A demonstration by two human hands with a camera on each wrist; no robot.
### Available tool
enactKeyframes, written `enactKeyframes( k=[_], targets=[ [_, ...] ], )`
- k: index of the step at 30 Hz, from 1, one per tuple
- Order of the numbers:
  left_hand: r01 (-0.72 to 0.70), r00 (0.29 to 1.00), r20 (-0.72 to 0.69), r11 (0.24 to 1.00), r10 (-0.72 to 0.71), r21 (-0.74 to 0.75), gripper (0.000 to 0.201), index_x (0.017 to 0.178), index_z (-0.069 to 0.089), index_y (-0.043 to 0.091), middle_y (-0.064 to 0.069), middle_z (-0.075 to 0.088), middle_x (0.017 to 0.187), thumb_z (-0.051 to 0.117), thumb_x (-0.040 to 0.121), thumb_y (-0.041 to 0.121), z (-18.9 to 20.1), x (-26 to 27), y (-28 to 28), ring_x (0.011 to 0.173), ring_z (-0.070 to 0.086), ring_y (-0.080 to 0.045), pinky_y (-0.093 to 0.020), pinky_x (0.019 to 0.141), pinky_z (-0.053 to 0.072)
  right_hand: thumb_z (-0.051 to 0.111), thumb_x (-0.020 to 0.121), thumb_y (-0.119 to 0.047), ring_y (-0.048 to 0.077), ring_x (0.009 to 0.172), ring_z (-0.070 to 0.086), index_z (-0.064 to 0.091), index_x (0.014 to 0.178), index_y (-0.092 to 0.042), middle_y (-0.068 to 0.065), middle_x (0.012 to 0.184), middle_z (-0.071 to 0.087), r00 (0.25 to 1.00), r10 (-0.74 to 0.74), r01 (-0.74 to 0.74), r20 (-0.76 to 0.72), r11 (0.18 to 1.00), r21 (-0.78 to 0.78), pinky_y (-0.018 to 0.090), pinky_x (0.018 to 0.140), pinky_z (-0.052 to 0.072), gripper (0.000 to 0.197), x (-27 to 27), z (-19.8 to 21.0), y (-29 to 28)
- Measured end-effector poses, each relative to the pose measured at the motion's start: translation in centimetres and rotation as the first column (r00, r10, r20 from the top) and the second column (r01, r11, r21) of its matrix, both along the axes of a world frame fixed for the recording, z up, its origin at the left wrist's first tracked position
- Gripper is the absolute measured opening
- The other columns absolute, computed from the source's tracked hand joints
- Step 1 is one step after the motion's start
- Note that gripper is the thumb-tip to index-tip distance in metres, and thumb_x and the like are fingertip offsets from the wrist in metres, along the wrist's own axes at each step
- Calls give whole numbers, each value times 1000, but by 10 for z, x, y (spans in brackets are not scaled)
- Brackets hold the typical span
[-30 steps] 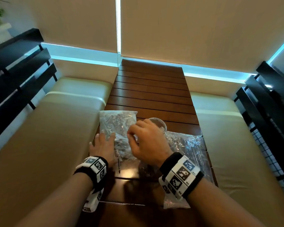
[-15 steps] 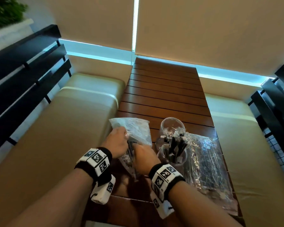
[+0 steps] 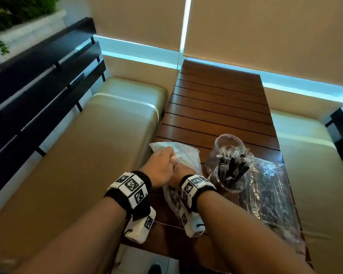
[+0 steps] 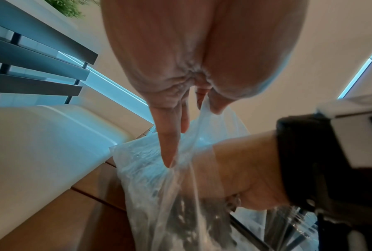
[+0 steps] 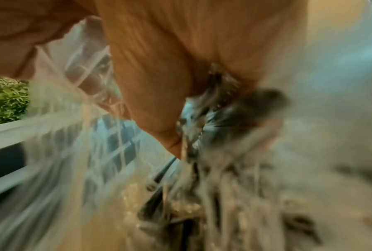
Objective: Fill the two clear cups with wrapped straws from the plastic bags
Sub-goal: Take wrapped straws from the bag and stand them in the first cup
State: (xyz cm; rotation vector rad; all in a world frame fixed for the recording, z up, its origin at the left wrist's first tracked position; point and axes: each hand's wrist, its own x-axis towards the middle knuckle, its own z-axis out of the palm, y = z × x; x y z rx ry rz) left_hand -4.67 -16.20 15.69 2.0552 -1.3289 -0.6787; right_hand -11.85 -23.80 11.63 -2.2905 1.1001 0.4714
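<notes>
1. Pinching the top of a plastic bag [image 3: 183, 155], the left hand [image 3: 160, 168] holds it up at the tabletop's [image 3: 216, 107] left edge.
2. The right hand [image 3: 179, 172] is inside that bag, its fingers curled around wrapped straws [image 5: 202, 135].
3. Two clear cups [image 3: 229, 179] stand near the right edge.

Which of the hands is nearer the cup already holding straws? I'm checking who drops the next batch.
Right. The right hand, reaching into the bag, sits just left of the cup with straws; the left hand grips the bag's edge farther left.
</notes>
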Motion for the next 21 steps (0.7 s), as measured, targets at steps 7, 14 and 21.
enactKeyframes(
  k=[7,14,21],
  targets=[
    [-35,998,-51,999,34,-3,16,85,43,15,-6,55,89,42,100,17,-2,5,-3,78,49,-19,-30,65,36,48,102,-24,27,138,39,41,145,-7,13,146,46,996,-47,52,-71,996,79,36,112,29,46,-2,20,-6],
    [-93,995,-36,995,94,25,17,84,43,18,-3,53,87,43,100,21,-8,8,-18,76,48,-18,-32,67,37,53,98,-12,27,110,58,60,111,-3,13,103,60,991,-77,83,-107,995,47,33,94,48,17,-9,39,-18],
    [-117,993,30,992,116,53,9,91,48,13,-6,52,89,45,99,16,-15,0,-31,82,48,-22,-27,70,32,54,95,-15,27,102,64,62,116,-2,14,109,64,990,38,-39,-132,999,-5,27,73,49,26,-47,91,-13]
  ],
)
